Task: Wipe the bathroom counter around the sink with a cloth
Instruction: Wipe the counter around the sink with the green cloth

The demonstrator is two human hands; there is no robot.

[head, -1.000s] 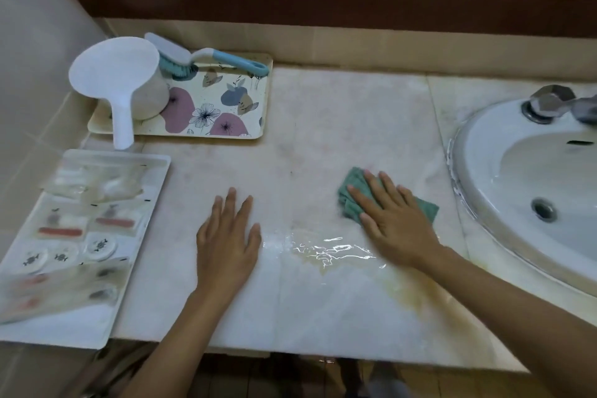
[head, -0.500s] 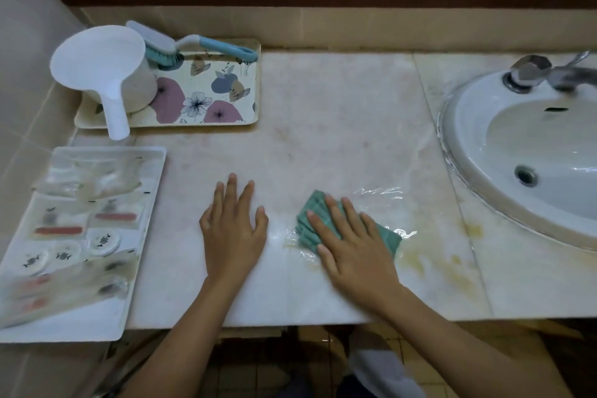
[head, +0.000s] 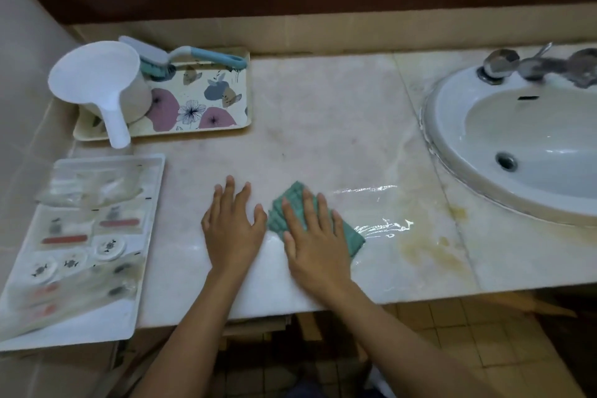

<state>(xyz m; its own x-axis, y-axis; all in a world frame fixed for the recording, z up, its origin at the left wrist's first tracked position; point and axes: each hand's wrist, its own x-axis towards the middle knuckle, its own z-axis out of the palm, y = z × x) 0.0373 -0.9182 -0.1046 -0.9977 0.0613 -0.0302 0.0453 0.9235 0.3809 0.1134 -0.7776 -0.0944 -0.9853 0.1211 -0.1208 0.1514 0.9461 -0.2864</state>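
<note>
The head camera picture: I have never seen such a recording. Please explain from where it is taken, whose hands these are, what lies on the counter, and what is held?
There is no machine here. A person wears a camera on the head, looking down at their own two bare hands. The right hand lies flat on a green cloth, pressing it on the marble counter. The left hand rests flat and empty beside it. A wet streak shines right of the cloth. On the right is a white sink. At the back left a flowered tray carries a white dipper and a scrub brush; nearer lies a white tray of small packets.
</note>
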